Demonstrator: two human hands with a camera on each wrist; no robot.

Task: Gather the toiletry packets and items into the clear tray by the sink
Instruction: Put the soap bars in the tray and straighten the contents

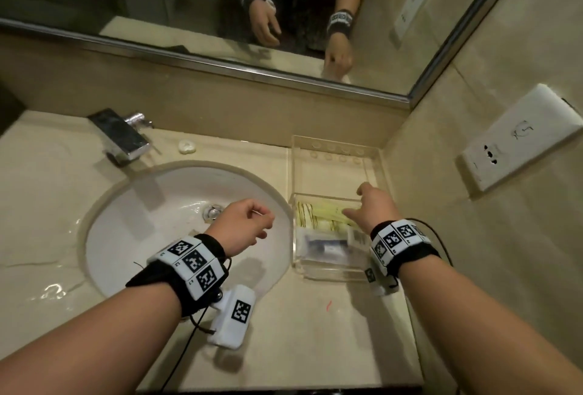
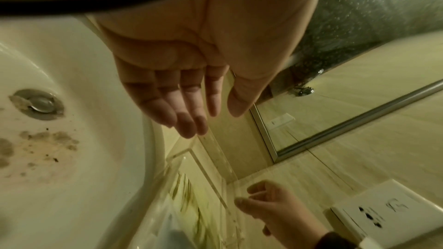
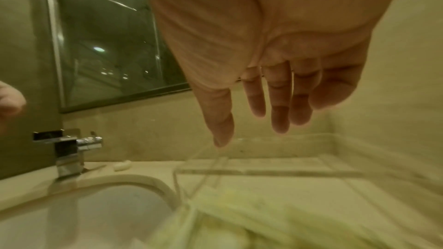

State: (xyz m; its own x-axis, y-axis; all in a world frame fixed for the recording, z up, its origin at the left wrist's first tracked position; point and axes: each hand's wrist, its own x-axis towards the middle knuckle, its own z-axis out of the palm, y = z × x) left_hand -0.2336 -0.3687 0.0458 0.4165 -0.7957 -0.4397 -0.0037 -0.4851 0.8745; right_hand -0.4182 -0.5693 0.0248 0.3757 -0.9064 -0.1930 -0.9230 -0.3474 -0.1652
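The clear tray (image 1: 334, 141) stands on the counter right of the sink, split into two compartments. Its near compartment holds yellow-green packets (image 1: 317, 216) and a clear packet with a dark item (image 1: 325, 244); the far compartment looks bare. My right hand (image 1: 362, 202) hovers over the near compartment, fingers relaxed and holding nothing. The right wrist view shows that right hand (image 3: 254, 124) above the tray (image 3: 263, 172) and the blurred packets (image 3: 239, 215). My left hand (image 1: 252, 222) hangs over the basin, loosely curled and empty. The left wrist view shows this left hand (image 2: 210, 118) near the tray's corner (image 2: 191, 150).
The white sink (image 1: 151, 205) has a chrome faucet (image 1: 121, 137) behind it and a small white round piece (image 1: 186, 146) beside that. The counter left of the sink is wet. A mirror (image 1: 189, 0) runs along the back wall, a socket plate (image 1: 517, 139) on the right wall.
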